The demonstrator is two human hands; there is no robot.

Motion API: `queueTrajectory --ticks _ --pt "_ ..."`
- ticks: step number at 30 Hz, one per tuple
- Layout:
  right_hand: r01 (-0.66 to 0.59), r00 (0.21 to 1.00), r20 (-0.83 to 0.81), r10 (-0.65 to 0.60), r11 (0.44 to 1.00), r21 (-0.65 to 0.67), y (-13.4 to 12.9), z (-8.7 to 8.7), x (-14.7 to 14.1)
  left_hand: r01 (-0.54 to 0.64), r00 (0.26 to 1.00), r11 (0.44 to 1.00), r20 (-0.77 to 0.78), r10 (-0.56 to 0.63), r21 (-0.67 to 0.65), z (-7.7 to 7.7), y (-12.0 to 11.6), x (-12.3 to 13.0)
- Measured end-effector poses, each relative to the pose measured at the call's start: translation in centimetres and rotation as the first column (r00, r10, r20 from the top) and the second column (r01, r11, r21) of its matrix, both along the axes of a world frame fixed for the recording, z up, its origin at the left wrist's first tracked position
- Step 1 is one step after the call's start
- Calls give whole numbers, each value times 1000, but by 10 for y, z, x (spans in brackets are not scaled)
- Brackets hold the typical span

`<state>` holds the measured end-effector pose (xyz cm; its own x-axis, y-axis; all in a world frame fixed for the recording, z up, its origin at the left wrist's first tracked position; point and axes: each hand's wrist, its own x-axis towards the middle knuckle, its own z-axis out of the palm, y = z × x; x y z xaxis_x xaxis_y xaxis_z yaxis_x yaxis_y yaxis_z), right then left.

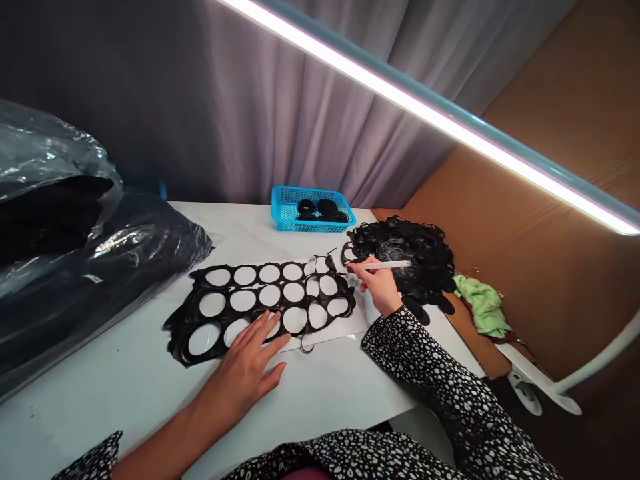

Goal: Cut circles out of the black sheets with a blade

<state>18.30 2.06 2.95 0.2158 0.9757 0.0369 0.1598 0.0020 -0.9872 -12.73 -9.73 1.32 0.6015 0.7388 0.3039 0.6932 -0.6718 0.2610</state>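
Observation:
A black sheet (183, 323) full of round holes lies on a white board (353, 325), which shows through the holes in three rows. My left hand (247, 363) rests palm down on the sheet's near edge, fingers spread. My right hand (381, 287) pinches a slim white pen-like tool (395, 265) at the sheet's far right corner; the tip is too small to make out. Thin black scraps curl up there. Just beyond my right hand is a tangled heap of black cut pieces (417, 250).
A blue basket (310, 227) holding several black round pieces (327, 208) stands at the back of the white table (125, 373). Plastic bags (135, 247) fill the left side. Right of the heap are a green cloth (483, 307) and a white clamp (537, 383). A lit lamp (425, 108) hangs overhead.

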Motion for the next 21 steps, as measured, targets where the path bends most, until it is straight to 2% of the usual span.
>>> queueTrajectory --ticks 2,5,8,10,11,13,16,17,19,21 --pt "-91 940 -337 49 990 -108 -1 0 -2 -17 1000 1000 15 17 13 7 7 3" --pt "-207 738 -674 4 953 -221 -1 4 -10 -32 999 999 28 31 40 12 23 9" --pt "-306 579 -815 -22 921 -242 1 13 -20 -40 999 997 14 40 66 9 39 14" --pt "-356 551 -834 38 914 -194 1 18 -31 -50 999 996 2 50 74 4 45 16" --pt "-371 571 -817 85 914 -164 0 19 -38 -52 999 996 -4 52 78 1 47 17" --pt "-400 672 -712 205 909 -115 -2 18 -53 -52 999 995 -12 53 85 -5 48 19" --pt "-471 833 -359 420 880 -64 -6 8 -76 -62 998 993 -17 64 97 -12 47 20" --pt "-489 858 -210 469 871 -51 -8 4 -82 -67 997 993 -20 69 102 -13 46 20" --pt "-515 855 46 516 857 -31 -11 -4 -90 -78 996 991 -26 81 105 -16 44 20" --pt "-532 833 169 527 846 -15 -15 -10 -92 -83 996 992 -22 86 99 -18 42 19"
